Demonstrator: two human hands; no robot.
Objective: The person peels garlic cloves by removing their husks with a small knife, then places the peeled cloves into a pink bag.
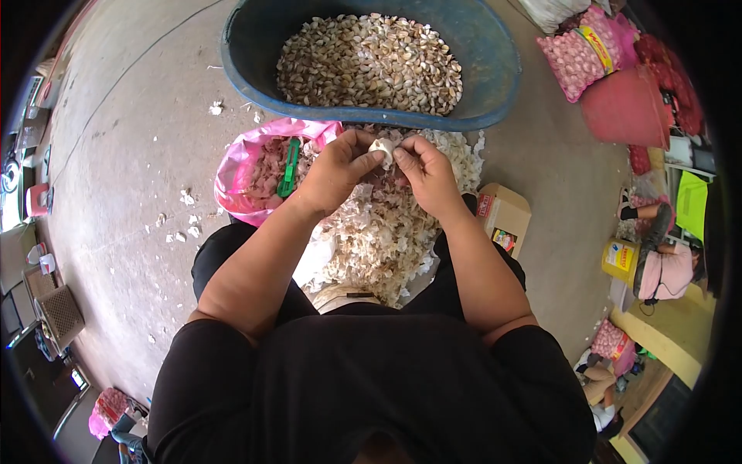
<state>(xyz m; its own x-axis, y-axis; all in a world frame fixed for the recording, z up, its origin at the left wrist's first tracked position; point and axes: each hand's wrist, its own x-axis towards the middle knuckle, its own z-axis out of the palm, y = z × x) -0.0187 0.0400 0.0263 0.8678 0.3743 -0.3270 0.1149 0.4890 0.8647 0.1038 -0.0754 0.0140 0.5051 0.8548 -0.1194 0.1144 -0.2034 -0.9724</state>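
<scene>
Between my two hands is a small whitish garlic bulb. The fingers and thumb of my left hand pinch it from one side. My right hand has its thumb and fingers closed at the bulb's other side. Below them lies a heap of pale garlic skins. A pink bag with reddish skins stands left of my left hand, and a green cutter lies on it. Just beyond my hands is a large blue tub holding many loose cloves.
A cardboard box sits right of the heap. At the right are a red tub, net bags of garlic, a yellow container and other people. Skin scraps dot the floor at left.
</scene>
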